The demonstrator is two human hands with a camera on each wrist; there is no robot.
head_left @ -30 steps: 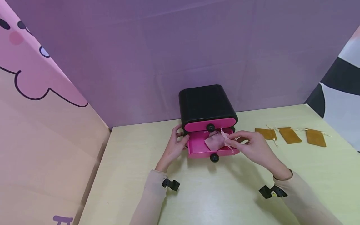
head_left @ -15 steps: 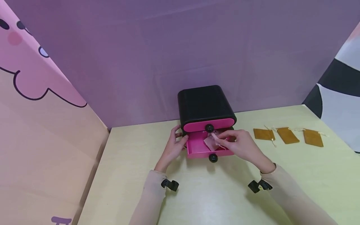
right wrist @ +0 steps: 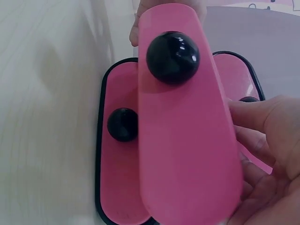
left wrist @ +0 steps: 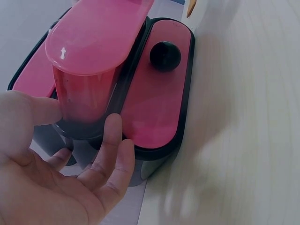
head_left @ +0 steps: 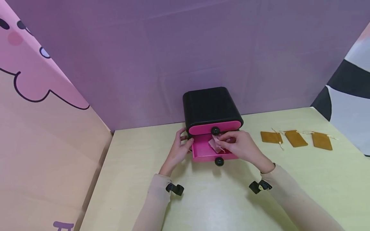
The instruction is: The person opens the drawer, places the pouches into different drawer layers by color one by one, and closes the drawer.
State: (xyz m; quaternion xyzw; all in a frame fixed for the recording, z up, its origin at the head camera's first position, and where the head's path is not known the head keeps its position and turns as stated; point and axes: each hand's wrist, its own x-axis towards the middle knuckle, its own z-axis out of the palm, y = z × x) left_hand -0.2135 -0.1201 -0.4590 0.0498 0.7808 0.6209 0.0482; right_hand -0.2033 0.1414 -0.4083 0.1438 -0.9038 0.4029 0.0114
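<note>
A pink drawstring pouch [head_left: 214, 146] lies partly inside the pulled-out pink drawer [head_left: 200, 148] of a small black cabinet [head_left: 212, 104]. My right hand [head_left: 242, 145] reaches over the drawer's right part and pinches the pouch near its neck between thumb and fingertips; in the right wrist view the drawer front hides those fingertips. With my left hand [head_left: 178, 153] I hold the drawer's left end. In the left wrist view the thumb touches the drawer's side, and the other fingers curl against the drawer and cabinet below.
Three brown drawstring pouches [head_left: 295, 138] lie in a row on the pale table [head_left: 208, 205] to the right. Closed drawers with round black knobs sit above and below the open one, such as the lower drawer [left wrist: 157, 98]. A purple cloth wall [head_left: 144, 64] stands right behind the cabinet.
My right hand has moved left and slightly inward over the drawer, bringing the pink pouch's neck and strings along toward the middle. My left hand has stayed in place.
</note>
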